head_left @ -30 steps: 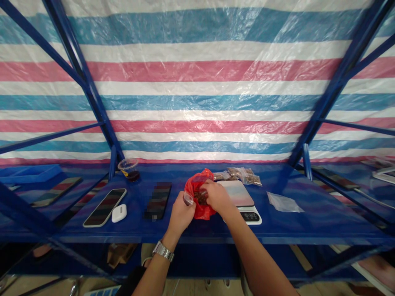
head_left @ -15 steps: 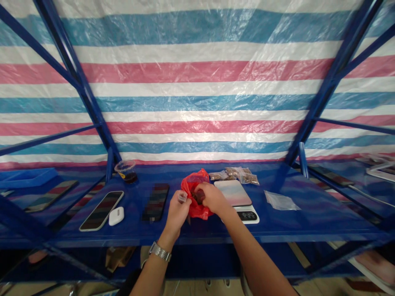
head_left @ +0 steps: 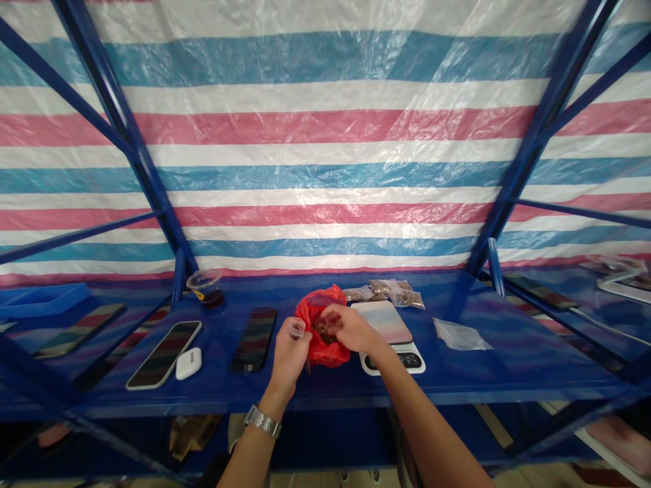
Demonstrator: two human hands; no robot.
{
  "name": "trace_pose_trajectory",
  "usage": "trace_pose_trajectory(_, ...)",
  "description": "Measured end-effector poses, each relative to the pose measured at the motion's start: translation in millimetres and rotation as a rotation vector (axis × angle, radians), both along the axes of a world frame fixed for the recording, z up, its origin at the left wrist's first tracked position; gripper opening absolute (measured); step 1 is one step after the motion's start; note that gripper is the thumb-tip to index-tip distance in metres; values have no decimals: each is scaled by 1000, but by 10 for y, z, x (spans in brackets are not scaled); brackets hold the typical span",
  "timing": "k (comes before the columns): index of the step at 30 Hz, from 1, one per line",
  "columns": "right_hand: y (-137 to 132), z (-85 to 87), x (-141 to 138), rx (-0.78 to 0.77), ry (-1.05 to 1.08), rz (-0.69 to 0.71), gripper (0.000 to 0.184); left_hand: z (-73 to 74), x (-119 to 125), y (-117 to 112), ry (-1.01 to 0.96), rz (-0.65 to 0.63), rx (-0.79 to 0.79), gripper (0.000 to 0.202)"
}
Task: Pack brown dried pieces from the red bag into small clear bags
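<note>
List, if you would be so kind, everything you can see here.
striped tarpaulin: one, blue-white-pink, behind
metal shelf: one, blue, beneath everything
tray: one, blue, far left
cup of dark liquid: one, clear, back left
smartphones: two, black, left
earbud case: one, white, by phones
kitchen scale: one, white, right of bag
zip bags of brown pieces: several, clear, behind scale
flat plastic bag: one, clear, far right
red plastic bag: one, red, between hands
small plastic cup: one, clear, held at bag
wristwatch: one, silver, on left wrist
left hand: one, holding small cup
right hand: one, fingers in red bag
</note>
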State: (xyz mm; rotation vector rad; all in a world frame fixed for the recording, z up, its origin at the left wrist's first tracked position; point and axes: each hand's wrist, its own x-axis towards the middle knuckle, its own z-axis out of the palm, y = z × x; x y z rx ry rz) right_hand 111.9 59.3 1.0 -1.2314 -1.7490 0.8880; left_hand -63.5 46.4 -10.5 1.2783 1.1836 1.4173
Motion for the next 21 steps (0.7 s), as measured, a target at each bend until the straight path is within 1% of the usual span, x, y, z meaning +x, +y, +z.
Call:
trace_pose_trajectory(3, -1, 118, 9, 1, 59, -13, 29, 31, 6, -22, 131, -30, 120, 14)
trace_pose_trajectory(6, -60, 297, -32, 80, 87, 32, 29, 33, 17, -46, 237, -40, 164, 10)
trace_pose_trajectory(8, -118, 401, -86, 153, 51, 66, 32, 15, 20, -50, 280, -34, 160, 9)
trace_pose_trajectory(10, -170, 472, -148, 253, -44, 80, 36, -13, 18, -42, 300, -28, 156, 8)
trace_pose_trajectory(12, -205, 510, -201, 352, -127, 95, 41, -43, 13, -26, 323, -25, 159, 6)
trace_pose_trajectory(14, -223, 528, -234, 410, -153, 119, 45, -68, 9, -10, 343, -24, 162, 6)
trace_pose_trajectory(17, -232, 543, -250, 440, -172, 127, 47, -93, 4, 2, 362, -35, 163, 10)
trace_pose_trajectory(21, -243, 563, -248, 453, -198, 132, 45, -98, -1, 6, 377, -32, 214, 9)
